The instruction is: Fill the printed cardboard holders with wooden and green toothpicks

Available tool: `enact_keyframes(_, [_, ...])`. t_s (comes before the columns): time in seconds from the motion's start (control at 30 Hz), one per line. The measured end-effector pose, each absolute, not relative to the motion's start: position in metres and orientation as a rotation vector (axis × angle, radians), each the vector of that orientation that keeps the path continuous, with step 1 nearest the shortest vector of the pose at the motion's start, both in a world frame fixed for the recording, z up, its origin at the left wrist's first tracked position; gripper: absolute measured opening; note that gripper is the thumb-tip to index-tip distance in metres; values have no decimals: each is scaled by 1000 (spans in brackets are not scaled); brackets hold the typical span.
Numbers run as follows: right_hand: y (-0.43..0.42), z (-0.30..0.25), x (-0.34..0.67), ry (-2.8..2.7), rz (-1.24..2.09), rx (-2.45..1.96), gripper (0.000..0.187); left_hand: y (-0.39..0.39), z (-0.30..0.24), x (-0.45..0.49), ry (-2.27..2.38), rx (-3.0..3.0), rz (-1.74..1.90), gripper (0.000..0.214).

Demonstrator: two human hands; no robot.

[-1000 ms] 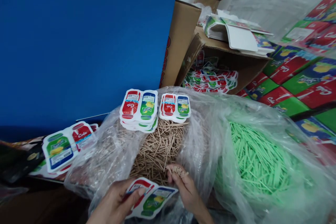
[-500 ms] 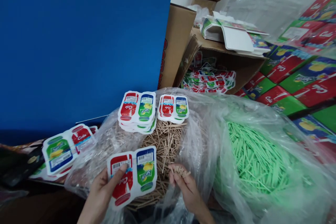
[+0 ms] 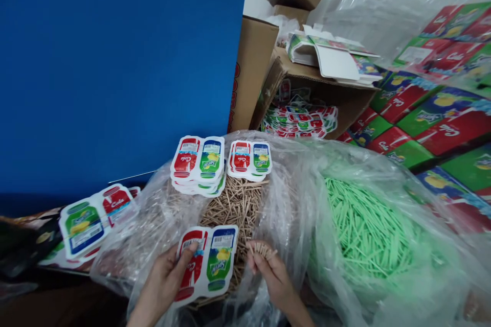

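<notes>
My left hand (image 3: 164, 278) grips a printed card (image 3: 207, 263) shaped like a red cola bottle and a green-blue Sprite bottle, thumb on the red half. My right hand (image 3: 270, 273) is closed on a small bunch of wooden sticks (image 3: 263, 249). Both hands hover over a clear plastic bag of wooden sticks (image 3: 233, 204). Two stacks of the same cards lie on the far side of that bag, one on the left (image 3: 197, 163) and one on the right (image 3: 249, 159).
A clear bag of green sticks (image 3: 364, 225) lies to the right. More cards lie at left (image 3: 94, 217) and in an open cardboard box (image 3: 303, 117) behind. Red and green printed cartons (image 3: 433, 117) fill the right. A blue wall (image 3: 115, 61) stands at left.
My left hand lifted the card and turned it face up, then drew it right toward my right hand. My right hand kept its bunch of sticks almost still.
</notes>
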State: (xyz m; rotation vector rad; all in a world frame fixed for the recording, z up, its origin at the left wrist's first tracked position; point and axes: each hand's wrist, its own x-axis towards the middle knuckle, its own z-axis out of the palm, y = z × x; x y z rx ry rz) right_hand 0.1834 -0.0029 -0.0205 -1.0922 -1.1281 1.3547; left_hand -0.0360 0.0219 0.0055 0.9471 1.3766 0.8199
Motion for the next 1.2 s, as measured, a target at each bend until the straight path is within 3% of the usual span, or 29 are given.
enact_keyframes(0.2, [1,-17,181,-1113,1362,-1122,40,16,0,-34,1534,1154,707,39])
enact_keyframes(0.57, [9,-5,164,-1464,1239,-1391,32,7,11,-47,1273,1373,546,27])
enact_keyframes(0.67, [14,3,160,-1331,1145,-1388,34,7,10,-41,1253,1310,609,28])
enact_keyframes(0.87, [17,39,152,-675,1465,-1147,33,10,5,-32,1143,1284,632,19])
enact_keyframes(1.2, [28,47,137,-720,1680,-1186,39,15,12,-27,1205,1683,512,16])
